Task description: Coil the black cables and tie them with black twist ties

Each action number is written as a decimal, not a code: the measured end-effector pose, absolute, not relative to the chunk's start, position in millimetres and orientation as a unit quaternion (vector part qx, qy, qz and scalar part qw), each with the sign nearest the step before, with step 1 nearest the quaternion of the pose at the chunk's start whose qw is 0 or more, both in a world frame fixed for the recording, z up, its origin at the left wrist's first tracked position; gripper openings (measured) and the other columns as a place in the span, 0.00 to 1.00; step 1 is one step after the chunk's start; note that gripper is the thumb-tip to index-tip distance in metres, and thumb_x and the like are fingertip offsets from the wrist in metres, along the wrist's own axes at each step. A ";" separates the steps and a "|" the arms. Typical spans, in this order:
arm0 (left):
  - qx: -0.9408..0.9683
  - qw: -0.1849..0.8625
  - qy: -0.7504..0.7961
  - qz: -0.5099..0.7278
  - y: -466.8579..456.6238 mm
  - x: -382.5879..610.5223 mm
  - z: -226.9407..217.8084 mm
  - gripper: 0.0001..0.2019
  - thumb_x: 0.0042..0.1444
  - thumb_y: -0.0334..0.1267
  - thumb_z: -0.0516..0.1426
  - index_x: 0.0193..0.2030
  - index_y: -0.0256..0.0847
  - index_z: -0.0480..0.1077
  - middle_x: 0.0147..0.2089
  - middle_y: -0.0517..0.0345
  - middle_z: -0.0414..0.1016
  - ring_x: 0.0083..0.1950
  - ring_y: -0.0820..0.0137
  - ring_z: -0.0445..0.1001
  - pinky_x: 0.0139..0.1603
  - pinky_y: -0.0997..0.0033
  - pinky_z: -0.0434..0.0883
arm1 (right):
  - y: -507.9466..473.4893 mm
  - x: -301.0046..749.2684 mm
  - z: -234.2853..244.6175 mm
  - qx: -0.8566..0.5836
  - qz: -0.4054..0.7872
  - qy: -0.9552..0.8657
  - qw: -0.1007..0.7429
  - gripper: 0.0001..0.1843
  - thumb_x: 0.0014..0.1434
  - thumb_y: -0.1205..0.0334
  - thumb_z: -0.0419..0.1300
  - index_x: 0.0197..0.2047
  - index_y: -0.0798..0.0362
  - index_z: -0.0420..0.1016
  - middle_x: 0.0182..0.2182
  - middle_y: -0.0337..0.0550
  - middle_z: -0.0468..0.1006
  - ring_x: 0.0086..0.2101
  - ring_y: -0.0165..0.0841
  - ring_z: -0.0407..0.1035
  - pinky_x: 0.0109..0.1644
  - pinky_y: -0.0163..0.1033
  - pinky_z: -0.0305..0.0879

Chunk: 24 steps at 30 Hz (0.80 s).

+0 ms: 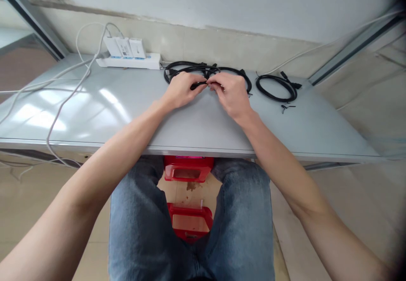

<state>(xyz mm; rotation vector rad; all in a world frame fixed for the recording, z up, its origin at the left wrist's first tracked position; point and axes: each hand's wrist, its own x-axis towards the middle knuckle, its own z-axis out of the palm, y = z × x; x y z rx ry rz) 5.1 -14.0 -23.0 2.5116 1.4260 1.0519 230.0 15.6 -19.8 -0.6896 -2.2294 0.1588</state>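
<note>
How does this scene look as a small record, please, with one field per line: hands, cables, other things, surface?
Left hand: the left hand holds a black cable
Right hand: the right hand has its fingertips close to the left's; their exact grip is too small to tell
Behind hands: coiled black cables
Right side: separate black coil, with a small dark piece nearer the person
Back left: white power strip bearing three white adapters
Surface: grey table
</note>
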 end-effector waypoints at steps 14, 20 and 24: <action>0.815 0.041 0.477 0.327 -16.0 6.6 -20.9 0.20 0.76 0.54 0.54 0.50 0.44 0.82 0.38 0.48 0.81 0.47 0.55 0.78 0.48 0.59 0.67 | 15.6 230.9 -15.6 -0.306 0.062 -0.860 0.404 0.17 0.78 0.43 0.62 0.43 0.44 0.83 0.40 0.46 0.83 0.43 0.45 0.78 0.51 0.50 0.76; 0.816 0.043 0.476 0.326 -17.9 7.1 -19.5 0.20 0.76 0.53 0.54 0.48 0.44 0.82 0.38 0.48 0.81 0.47 0.55 0.78 0.48 0.59 0.67 | 14.2 229.6 -15.3 -0.323 0.056 -0.855 0.402 0.21 0.78 0.38 0.61 0.43 0.45 0.81 0.39 0.47 0.82 0.42 0.45 0.77 0.51 0.50 0.76; 0.816 0.041 0.476 0.325 -18.5 7.2 -18.7 0.20 0.76 0.53 0.53 0.48 0.44 0.82 0.38 0.48 0.82 0.47 0.55 0.78 0.48 0.58 0.68 | 15.3 228.5 -18.3 -0.326 0.067 -0.853 0.402 0.22 0.78 0.36 0.58 0.45 0.45 0.80 0.38 0.47 0.81 0.42 0.45 0.77 0.52 0.50 0.76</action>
